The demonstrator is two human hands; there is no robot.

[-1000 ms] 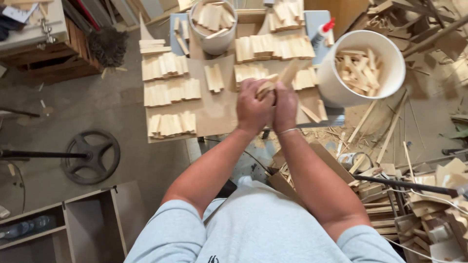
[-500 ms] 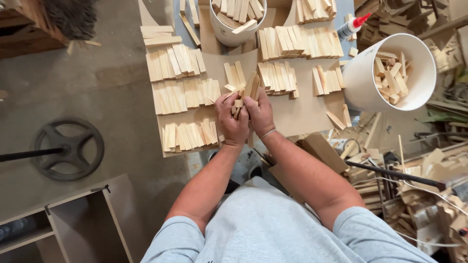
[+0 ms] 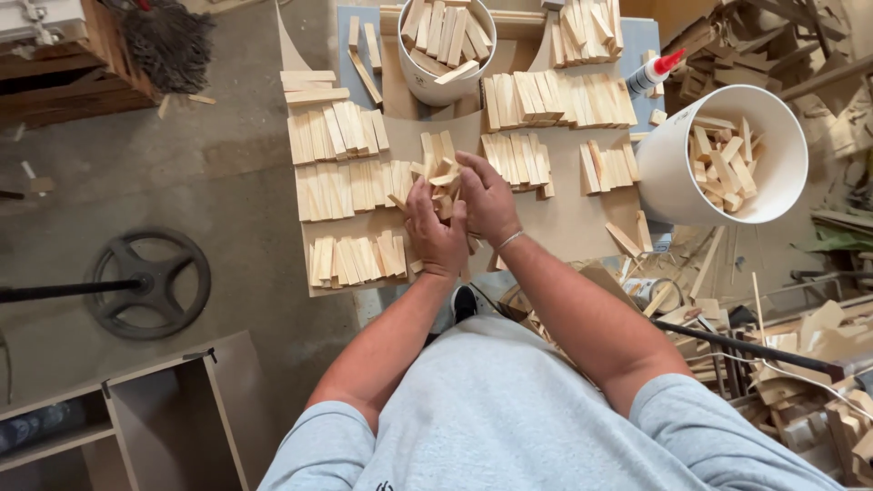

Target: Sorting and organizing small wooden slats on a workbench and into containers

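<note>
My left hand (image 3: 435, 232) and my right hand (image 3: 486, 198) are closed together around a bundle of small pale wooden wedges (image 3: 443, 175), held just above a brown board (image 3: 564, 227). Several rows of the same wedges (image 3: 338, 132) lie side by side on the board, to the left of my hands and beyond them. A short row (image 3: 356, 258) sits right next to my left hand.
A white bucket of wood pieces (image 3: 733, 155) stands at the right, another white bucket (image 3: 446, 45) at the far end, and a glue bottle (image 3: 653, 73) beside it. Scrap wood (image 3: 800, 364) is piled at the right. A black wheel (image 3: 150, 284) and a cabinet (image 3: 136, 427) are on the floor at left.
Both hands have moved left across the board with the bundle of wedges, from near the large bucket toward the rows at the left. The camera view shifted too.
</note>
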